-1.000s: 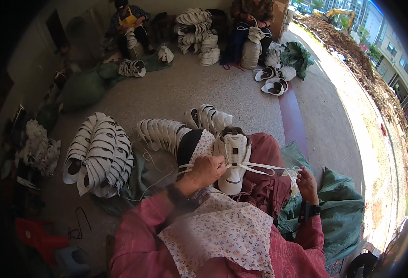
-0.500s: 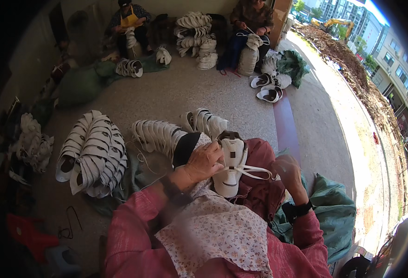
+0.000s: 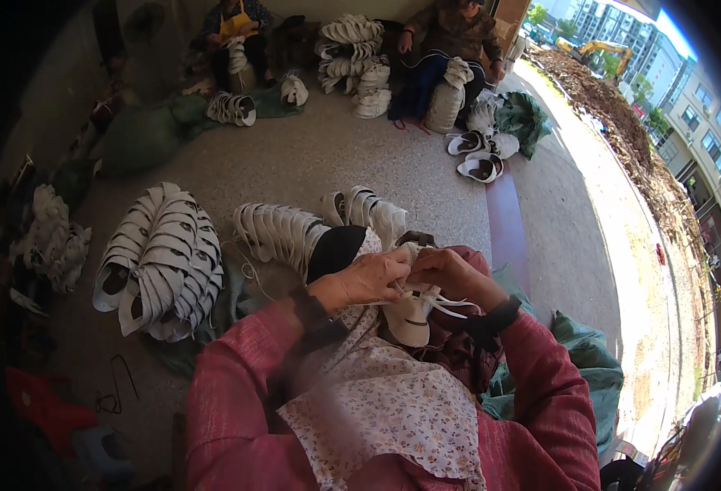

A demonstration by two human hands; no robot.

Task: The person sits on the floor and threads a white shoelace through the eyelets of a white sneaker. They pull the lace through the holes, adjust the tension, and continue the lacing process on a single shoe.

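Note:
On my lap, over a floral apron, lies a white shoe upper with its toe towards me. My left hand is closed over its left side, the fingertips pinching a white shoelace at the lacing area. From the right, my right hand meets it with bent fingers, also pinching the lace. Loops of the shoelace hang out below the right hand. The fingers hide most of the upper's middle; its dark collar shows beyond them. A dark rounded piece sits beside my left hand.
Nested white shoe uppers stand on the floor at left, with another row ahead of me. Green sacking lies at my right. Two seated people work at the back among more uppers. A red plastic object is at lower left.
My right hand has moved left from pulling the lace out sideways and now meets my left hand over the upper. The person at back right has spread their hands apart.

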